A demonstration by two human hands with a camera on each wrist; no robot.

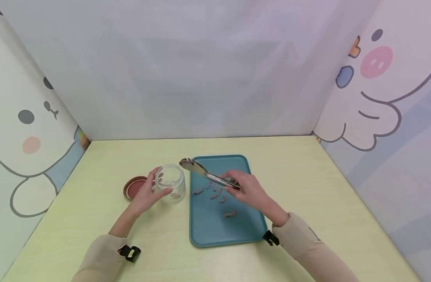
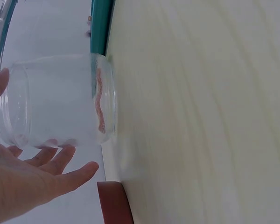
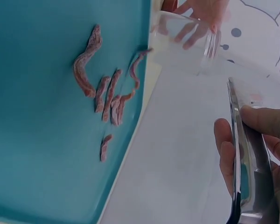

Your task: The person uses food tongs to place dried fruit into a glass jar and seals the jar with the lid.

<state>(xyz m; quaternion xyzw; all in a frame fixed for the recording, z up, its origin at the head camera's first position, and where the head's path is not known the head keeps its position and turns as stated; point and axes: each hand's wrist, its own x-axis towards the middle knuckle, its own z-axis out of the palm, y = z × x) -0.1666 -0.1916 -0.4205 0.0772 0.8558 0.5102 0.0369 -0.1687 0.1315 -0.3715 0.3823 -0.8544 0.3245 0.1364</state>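
Here a pale yellow-green wood-grain table stands inside a booth of white sheeting, with cartoon animals printed on the left and right walls. On it, near the middle, lies one teal tray carrying about six thin reddish strips; the exact count is hard to fix, since several overlap and the right hand covers part of the cluster. One clear glass jar stands just beside the tray's left edge, and one more strip lies at its bottom. The left hand cups the jar, fingers relaxed and spread against the glass. One reddish-brown lid lies left of the jar, partly hidden by that hand. The right hand grips one pair of metal tongs, fingers curled round the handles, tips raised over the tray's far left corner. Both sleeves are cut off by the near edge.
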